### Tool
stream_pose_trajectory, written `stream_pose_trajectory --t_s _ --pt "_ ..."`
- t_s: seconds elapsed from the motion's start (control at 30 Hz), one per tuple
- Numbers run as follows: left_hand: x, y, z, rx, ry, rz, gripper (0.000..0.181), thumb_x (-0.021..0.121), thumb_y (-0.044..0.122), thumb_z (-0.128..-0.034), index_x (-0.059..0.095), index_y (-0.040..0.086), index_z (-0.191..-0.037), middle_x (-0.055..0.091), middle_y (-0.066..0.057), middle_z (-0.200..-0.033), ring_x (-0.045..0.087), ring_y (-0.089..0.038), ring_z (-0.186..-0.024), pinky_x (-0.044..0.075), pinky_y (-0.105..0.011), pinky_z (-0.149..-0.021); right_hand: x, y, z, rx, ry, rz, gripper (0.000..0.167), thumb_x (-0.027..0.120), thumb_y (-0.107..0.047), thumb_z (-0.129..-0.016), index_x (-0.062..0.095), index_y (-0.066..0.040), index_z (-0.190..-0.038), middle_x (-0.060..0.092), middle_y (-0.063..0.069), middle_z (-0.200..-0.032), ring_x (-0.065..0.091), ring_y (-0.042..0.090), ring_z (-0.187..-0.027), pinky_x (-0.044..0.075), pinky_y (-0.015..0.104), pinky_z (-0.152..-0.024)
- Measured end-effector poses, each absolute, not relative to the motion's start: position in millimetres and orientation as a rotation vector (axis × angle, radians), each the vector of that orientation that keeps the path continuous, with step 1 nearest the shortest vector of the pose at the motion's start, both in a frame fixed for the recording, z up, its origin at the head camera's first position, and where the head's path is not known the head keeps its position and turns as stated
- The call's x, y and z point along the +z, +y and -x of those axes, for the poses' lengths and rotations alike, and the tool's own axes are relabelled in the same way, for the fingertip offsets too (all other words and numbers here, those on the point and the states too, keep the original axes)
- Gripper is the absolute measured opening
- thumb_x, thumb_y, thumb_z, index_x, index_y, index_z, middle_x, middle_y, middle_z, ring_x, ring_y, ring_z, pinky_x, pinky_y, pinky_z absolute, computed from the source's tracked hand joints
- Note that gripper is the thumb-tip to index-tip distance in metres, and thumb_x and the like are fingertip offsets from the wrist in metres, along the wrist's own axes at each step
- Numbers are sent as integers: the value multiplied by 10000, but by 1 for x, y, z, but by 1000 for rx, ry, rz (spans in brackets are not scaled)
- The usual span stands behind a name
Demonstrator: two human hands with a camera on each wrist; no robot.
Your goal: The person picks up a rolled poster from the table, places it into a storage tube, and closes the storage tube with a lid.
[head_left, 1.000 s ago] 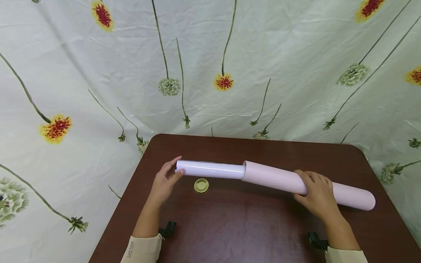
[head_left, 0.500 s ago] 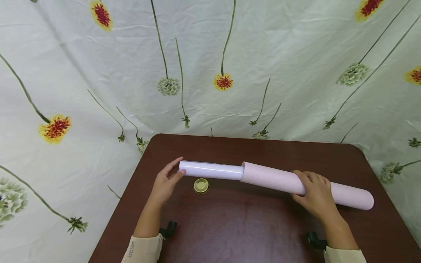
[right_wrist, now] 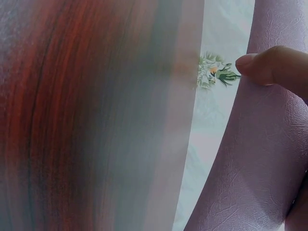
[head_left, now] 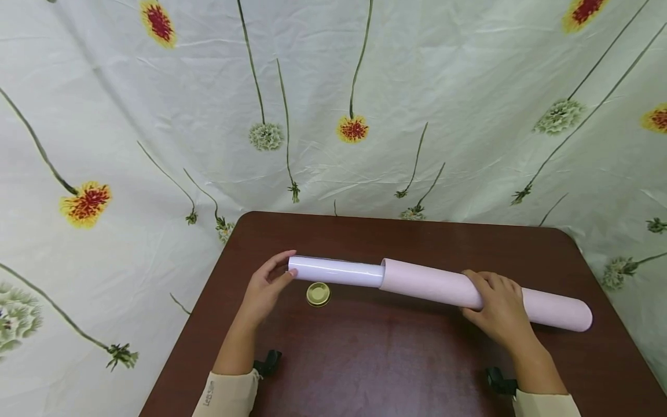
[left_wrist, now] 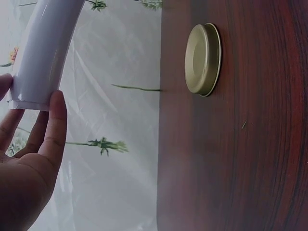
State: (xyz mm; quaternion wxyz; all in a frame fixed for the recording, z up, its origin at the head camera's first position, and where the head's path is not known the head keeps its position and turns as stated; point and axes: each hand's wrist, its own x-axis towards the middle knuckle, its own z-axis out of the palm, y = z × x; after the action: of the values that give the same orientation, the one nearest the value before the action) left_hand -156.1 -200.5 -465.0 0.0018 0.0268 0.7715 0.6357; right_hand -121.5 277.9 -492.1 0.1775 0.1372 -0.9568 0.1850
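A rolled white glossy sheet (head_left: 336,271) runs from my left hand (head_left: 264,292) into the open end of a pink tube (head_left: 424,282). Thumb and fingers of the left hand hold the roll's outer end, as the left wrist view (left_wrist: 41,57) also shows. The roll's other end is hidden inside the tube. My right hand (head_left: 497,304) grips the tube near its middle, the thumb lying across its textured surface (right_wrist: 260,125) in the right wrist view. Below the roll, a round gold lid (head_left: 318,294) lies on the table.
The dark brown wooden table (head_left: 385,353) has rounded far corners. A white cloth with printed flowers (head_left: 312,168) hangs behind it and to both sides. Dark camera mounts (head_left: 268,364) sit at the wrists.
My left hand has moved slightly right, and the white roll has slid a little deeper into the pink tube. My right hand and the tube have barely shifted left.
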Motion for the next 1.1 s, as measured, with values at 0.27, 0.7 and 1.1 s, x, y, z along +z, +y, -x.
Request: stream_pose_trajectory --t_s 0.27,0.7,1.1 --pt "-464 -199 155 1981 2424 -98 470 686 128 -965 570 107 -1420 556 -153 -1429 570 -300 -1265 518 -152 -917 -491 278 122 502 -2702 -403 794 916 -173 -638 559 -154 -1347 605 187 -1166 524 418 -1130 306 624 -941" --pt "-467 -197 155 1988 2438 -150 452 703 134 -954 604 111 -1394 551 -123 -1375 589 -133 -1204 513 -154 -945 -493 273 122 497 -2703 -417 816 935 -160 -625 562 -144 -1351 613 187 -1152 544 430 -1119 314 624 -953" --pt "-471 -193 154 1989 2425 -143 464 709 130 -949 599 77 -1396 555 -121 -1371 569 -248 -1257 507 -148 -944 -496 268 123 487 -2690 -427 798 922 -163 -628 569 -150 -1343 619 180 -1147 551 428 -1116 322 622 -952"
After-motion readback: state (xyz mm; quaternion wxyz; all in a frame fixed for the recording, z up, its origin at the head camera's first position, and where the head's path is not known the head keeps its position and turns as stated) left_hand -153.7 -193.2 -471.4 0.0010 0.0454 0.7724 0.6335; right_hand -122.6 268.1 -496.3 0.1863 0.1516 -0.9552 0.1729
